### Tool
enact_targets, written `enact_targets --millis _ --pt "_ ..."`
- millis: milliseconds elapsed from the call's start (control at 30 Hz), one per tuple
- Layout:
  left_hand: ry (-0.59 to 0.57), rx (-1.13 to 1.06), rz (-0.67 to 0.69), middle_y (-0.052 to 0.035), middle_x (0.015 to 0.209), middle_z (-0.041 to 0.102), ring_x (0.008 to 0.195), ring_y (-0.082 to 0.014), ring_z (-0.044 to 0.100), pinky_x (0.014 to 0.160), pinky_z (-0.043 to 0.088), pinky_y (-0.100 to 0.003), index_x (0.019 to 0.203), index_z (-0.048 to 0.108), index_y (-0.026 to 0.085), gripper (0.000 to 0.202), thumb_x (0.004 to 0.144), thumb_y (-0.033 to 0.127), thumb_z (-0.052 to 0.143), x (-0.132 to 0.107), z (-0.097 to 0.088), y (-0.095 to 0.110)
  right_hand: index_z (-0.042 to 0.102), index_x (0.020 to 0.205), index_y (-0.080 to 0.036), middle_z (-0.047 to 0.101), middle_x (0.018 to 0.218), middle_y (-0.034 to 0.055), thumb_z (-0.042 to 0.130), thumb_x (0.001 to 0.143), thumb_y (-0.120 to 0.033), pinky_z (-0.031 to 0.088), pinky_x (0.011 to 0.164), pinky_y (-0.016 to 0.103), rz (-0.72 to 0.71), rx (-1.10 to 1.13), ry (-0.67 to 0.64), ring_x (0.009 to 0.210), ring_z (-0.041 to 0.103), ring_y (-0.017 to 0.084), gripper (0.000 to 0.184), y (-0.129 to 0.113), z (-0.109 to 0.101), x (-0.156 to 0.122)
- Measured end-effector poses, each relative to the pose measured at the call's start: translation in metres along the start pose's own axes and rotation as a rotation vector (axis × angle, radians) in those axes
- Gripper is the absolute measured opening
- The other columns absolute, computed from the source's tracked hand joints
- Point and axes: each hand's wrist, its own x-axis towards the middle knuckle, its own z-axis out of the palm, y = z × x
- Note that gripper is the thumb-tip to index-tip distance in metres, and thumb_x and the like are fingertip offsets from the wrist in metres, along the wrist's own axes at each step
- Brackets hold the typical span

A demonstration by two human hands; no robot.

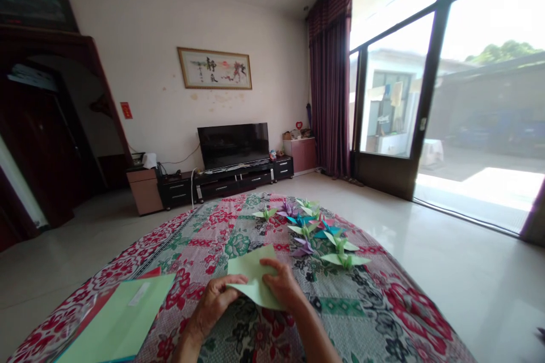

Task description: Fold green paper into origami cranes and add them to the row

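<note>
A light green sheet of paper (pixel 251 264) is held over the patterned cloth in front of me, its near edge bent upward. My left hand (pixel 217 298) pinches the near left corner between thumb and fingers. On the right side of the sheet, my right hand (pixel 279 283) grips it, with the fingers lying over the top face. Beyond the sheet stand several folded paper cranes in green, purple, blue and pink, among them a purple crane (pixel 304 247) and a green crane (pixel 347 261).
A stack of coloured paper (pixel 114 317), green on top, lies at the left in clear wrapping. The flowered tablecloth (pixel 409 306) covers a round table. Farther off stand a television (pixel 234 144) on a low black cabinet (pixel 221 187) and a glass door (pixel 392 96) at the right.
</note>
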Motion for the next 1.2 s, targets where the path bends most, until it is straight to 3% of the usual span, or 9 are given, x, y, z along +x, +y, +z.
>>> enact_targets --millis 167,267,333,433,633,767,867,1067,1200 --pt "0.056 -0.087 -0.013 -0.0073 0.101 0.070 0.102 -0.0265 0.059 0.098 0.040 -0.042 0.088 0.073 0.017 0.027 0.070 0.033 0.059 -0.001 -0.002 0.003 0.063 0.107 -0.012 0.064 0.062 0.0005 0.058 0.057 -0.026 0.034 0.046 0.021 0.044 0.234 -0.035 0.044 0.045 0.009 0.053 0.002 -0.004 0.003" --pt "0.050 -0.136 0.001 -0.0071 0.110 0.067 0.107 -0.0268 0.057 0.098 0.041 -0.041 0.075 0.072 0.018 0.016 0.064 0.027 0.064 0.001 -0.001 0.007 0.062 0.109 -0.013 0.061 0.056 -0.0021 0.059 0.055 -0.023 0.033 0.045 0.021 0.082 0.233 -0.042 0.042 0.044 0.008 0.055 -0.003 -0.008 -0.001" --pt "0.030 -0.131 0.019 -0.0070 0.120 0.062 0.116 -0.0258 0.052 0.100 0.039 -0.039 0.074 0.071 0.020 0.014 0.061 0.023 0.068 0.002 0.001 0.012 0.061 0.112 -0.014 0.064 0.064 -0.0005 0.061 0.055 -0.023 0.037 0.048 0.022 0.101 0.246 -0.088 0.047 0.050 0.010 0.057 -0.008 -0.010 -0.005" --pt "-0.042 -0.060 0.040 -0.0103 0.119 0.062 0.114 -0.0257 0.054 0.099 0.040 -0.039 0.080 0.072 0.020 0.022 0.058 0.023 0.071 0.004 0.001 0.019 0.062 0.109 -0.013 0.066 0.073 0.0025 0.066 0.056 -0.026 0.041 0.054 0.025 0.081 0.166 -0.094 0.054 0.055 0.012 0.054 -0.014 -0.011 -0.009" --pt "-0.145 0.051 0.021 -0.0104 0.101 0.070 0.096 -0.0231 0.063 0.093 0.044 -0.035 0.074 0.074 0.018 0.017 0.058 0.026 0.072 0.003 -0.002 0.023 0.065 0.105 -0.017 0.066 0.079 0.0017 0.067 0.053 -0.021 0.043 0.058 0.025 -0.047 -0.018 -0.070 0.063 0.056 0.014 0.052 -0.010 -0.012 -0.007" --pt "-0.081 -0.041 -0.033 -0.0088 0.102 0.070 0.101 -0.0249 0.061 0.098 0.040 -0.038 0.080 0.075 0.017 0.021 0.062 0.026 0.068 -0.001 -0.009 0.022 0.066 0.100 -0.014 0.060 0.060 -0.0022 0.062 0.056 -0.025 0.035 0.048 0.022 -0.020 0.087 -0.132 0.047 0.047 0.009 0.045 -0.007 -0.015 -0.001" --pt "-0.030 -0.119 -0.038 -0.0065 0.107 0.068 0.106 -0.0250 0.058 0.099 0.040 -0.039 0.084 0.074 0.019 0.023 0.066 0.028 0.064 -0.005 -0.014 0.022 0.067 0.096 -0.012 0.059 0.058 -0.0024 0.061 0.056 -0.027 0.031 0.046 0.020 0.019 0.233 -0.114 0.045 0.043 0.007 0.043 -0.007 -0.015 0.002" --pt "0.024 -0.075 -0.013 -0.0070 0.103 0.069 0.104 -0.0252 0.059 0.099 0.040 -0.039 0.078 0.073 0.018 0.021 0.061 0.027 0.066 -0.002 -0.015 0.025 0.060 0.110 -0.014 0.067 0.076 0.0027 0.064 0.054 -0.027 0.040 0.052 0.024 0.061 0.443 -0.069 0.054 0.054 0.012 0.057 -0.017 -0.013 -0.002" --pt "0.196 -0.030 0.102 -0.0078 0.107 0.068 0.107 -0.0249 0.058 0.100 0.040 -0.040 0.078 0.073 0.018 0.021 0.059 0.022 0.064 0.007 -0.012 0.016 0.055 0.117 -0.019 0.065 0.104 0.0083 0.063 0.065 -0.041 0.046 0.064 0.027 -0.020 0.621 -0.134 0.080 0.061 0.019 0.056 -0.027 -0.015 -0.007"
